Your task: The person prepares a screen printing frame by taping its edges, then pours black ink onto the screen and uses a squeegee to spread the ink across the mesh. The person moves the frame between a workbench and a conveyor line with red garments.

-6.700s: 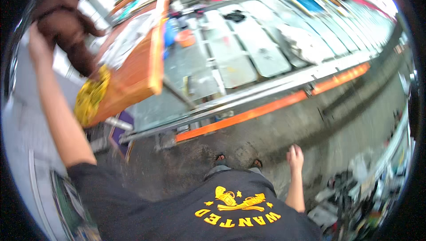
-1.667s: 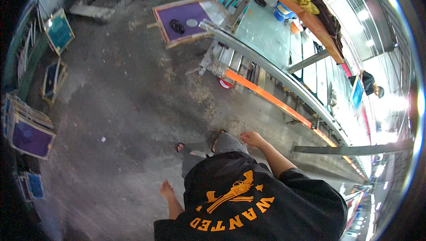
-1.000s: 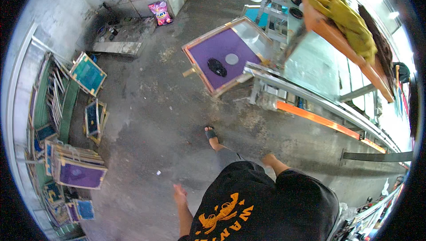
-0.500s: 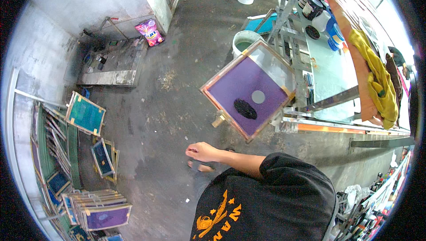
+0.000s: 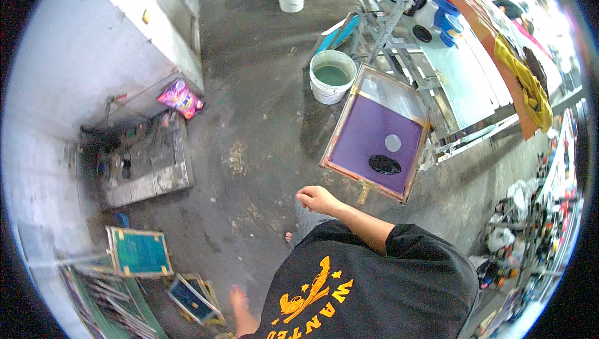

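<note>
My right hand point(image 5: 317, 199) hangs in front of my body with its fingers curled in; nothing shows in it. Lower left, my left hand point(image 5: 238, 300) is blurred, and its fingers cannot be made out. Closest to my right hand, beyond it and to the right, is a wood-framed printing screen point(image 5: 368, 133) with a purple coated area and a clear strip at its far end. A black oval patch point(image 5: 384, 164) and a pale round spot point(image 5: 392, 143) show on it. Neither hand touches the screen.
A white bucket of greenish liquid point(image 5: 331, 77) stands beyond the screen, near a metal rack point(image 5: 399, 14). Framed screens point(image 5: 138, 251) lean at lower left. A low concrete basin point(image 5: 146, 183) and a pink bag point(image 5: 181, 98) are along the left wall. Yellow cloth point(image 5: 524, 83) hangs at right.
The view has turned left, so the basin and leaning screens sit lower in the picture. My left hand has come into view; my right hand stays loosely curled.
</note>
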`<move>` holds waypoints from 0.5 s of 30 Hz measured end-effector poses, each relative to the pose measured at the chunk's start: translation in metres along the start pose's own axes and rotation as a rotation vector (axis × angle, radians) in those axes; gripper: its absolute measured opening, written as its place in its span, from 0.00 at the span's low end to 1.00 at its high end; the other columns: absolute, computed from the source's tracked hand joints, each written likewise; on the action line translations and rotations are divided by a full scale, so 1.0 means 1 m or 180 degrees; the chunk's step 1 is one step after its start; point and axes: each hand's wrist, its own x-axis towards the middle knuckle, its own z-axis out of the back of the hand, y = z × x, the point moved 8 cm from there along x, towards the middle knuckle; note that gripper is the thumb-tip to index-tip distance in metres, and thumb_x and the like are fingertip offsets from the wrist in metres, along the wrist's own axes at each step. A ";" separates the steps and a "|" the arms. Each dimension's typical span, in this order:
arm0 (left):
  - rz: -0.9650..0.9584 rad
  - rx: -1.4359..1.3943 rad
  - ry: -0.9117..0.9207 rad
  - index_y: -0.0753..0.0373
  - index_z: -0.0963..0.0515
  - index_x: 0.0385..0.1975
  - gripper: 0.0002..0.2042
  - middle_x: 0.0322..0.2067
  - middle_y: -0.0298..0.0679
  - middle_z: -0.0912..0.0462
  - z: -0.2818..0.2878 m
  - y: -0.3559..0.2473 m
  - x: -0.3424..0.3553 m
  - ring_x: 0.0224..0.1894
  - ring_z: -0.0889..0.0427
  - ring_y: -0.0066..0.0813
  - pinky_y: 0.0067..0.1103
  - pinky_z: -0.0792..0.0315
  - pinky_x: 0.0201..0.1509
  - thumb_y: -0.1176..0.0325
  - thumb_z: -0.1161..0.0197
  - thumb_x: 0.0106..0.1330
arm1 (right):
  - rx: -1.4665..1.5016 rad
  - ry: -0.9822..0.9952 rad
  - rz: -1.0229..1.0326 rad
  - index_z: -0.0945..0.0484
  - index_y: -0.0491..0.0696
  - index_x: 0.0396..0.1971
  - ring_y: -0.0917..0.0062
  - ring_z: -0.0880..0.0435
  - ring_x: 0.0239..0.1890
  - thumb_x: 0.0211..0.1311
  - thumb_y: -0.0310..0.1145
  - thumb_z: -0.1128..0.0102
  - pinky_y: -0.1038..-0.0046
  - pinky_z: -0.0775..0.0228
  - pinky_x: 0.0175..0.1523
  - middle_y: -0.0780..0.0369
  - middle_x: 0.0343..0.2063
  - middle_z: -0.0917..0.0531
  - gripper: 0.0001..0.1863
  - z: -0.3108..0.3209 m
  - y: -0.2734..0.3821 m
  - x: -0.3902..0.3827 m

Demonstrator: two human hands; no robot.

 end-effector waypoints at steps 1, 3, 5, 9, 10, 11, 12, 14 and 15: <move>-0.0086 -0.0278 -0.0179 0.58 0.25 0.40 0.23 0.29 0.34 0.22 0.016 -0.049 0.027 0.30 0.22 0.30 0.34 0.25 0.33 0.40 0.41 0.75 | 0.0147 -0.0146 -0.0077 0.15 0.44 0.45 0.80 0.18 0.26 0.75 0.43 0.41 0.72 0.24 0.33 0.64 0.27 0.15 0.17 0.007 0.004 0.011; -0.0266 -0.0749 -0.0486 0.57 0.25 0.43 0.22 0.32 0.34 0.21 0.038 -0.146 0.066 0.30 0.21 0.30 0.33 0.25 0.34 0.41 0.40 0.74 | 0.0477 -0.0402 -0.0198 0.15 0.44 0.42 0.81 0.18 0.25 0.74 0.43 0.40 0.73 0.25 0.32 0.64 0.27 0.15 0.16 0.016 0.008 0.040; -0.0443 -0.1182 -0.0782 0.56 0.25 0.46 0.20 0.35 0.34 0.21 0.045 -0.229 0.092 0.29 0.21 0.30 0.31 0.25 0.32 0.43 0.39 0.74 | 0.0902 -0.0502 -0.0203 0.15 0.44 0.42 0.81 0.19 0.24 0.75 0.43 0.40 0.73 0.25 0.31 0.64 0.27 0.15 0.16 0.019 0.014 0.078; -0.0730 -0.0325 0.0159 0.56 0.25 0.50 0.20 0.40 0.35 0.21 -0.006 -0.338 0.121 0.34 0.20 0.32 0.25 0.25 0.34 0.46 0.39 0.75 | 0.1348 -0.0707 -0.0311 0.16 0.44 0.41 0.83 0.22 0.24 0.76 0.43 0.41 0.75 0.29 0.30 0.66 0.26 0.17 0.16 0.046 0.027 0.193; -0.0763 0.0170 0.0541 0.57 0.25 0.51 0.20 0.41 0.35 0.20 -0.016 -0.355 0.123 0.37 0.20 0.32 0.23 0.24 0.35 0.47 0.39 0.75 | 0.1475 -0.0729 -0.0424 0.16 0.44 0.41 0.84 0.23 0.24 0.77 0.43 0.41 0.76 0.30 0.30 0.67 0.26 0.18 0.16 0.045 0.030 0.220; -0.0602 0.0556 0.0673 0.59 0.26 0.54 0.21 0.46 0.38 0.20 -0.041 -0.375 0.119 0.41 0.18 0.35 0.24 0.23 0.37 0.47 0.40 0.76 | 0.1471 -0.1077 -0.0318 0.17 0.44 0.44 0.84 0.22 0.26 0.77 0.44 0.42 0.75 0.28 0.32 0.67 0.27 0.17 0.17 0.063 0.066 0.235; -0.0463 0.0957 0.0817 0.61 0.26 0.58 0.23 0.50 0.41 0.19 -0.062 -0.394 0.115 0.45 0.17 0.38 0.25 0.21 0.40 0.48 0.40 0.76 | 0.1360 -0.1051 -0.0072 0.17 0.44 0.45 0.83 0.21 0.27 0.77 0.45 0.41 0.75 0.27 0.33 0.67 0.28 0.17 0.17 0.078 0.095 0.261; -0.0282 0.1402 0.0995 0.61 0.27 0.59 0.24 0.50 0.42 0.20 -0.088 -0.422 0.114 0.45 0.17 0.39 0.26 0.20 0.41 0.47 0.40 0.76 | 0.1317 -0.0995 0.0248 0.17 0.44 0.46 0.83 0.21 0.28 0.77 0.46 0.41 0.76 0.26 0.35 0.67 0.30 0.16 0.18 0.100 0.151 0.300; -0.0235 0.1535 0.1070 0.61 0.27 0.59 0.24 0.51 0.42 0.20 -0.106 -0.438 0.119 0.46 0.17 0.39 0.26 0.20 0.41 0.47 0.40 0.76 | 0.1366 -0.1012 0.0360 0.17 0.45 0.47 0.84 0.21 0.28 0.77 0.46 0.41 0.76 0.25 0.35 0.67 0.30 0.16 0.18 0.113 0.180 0.312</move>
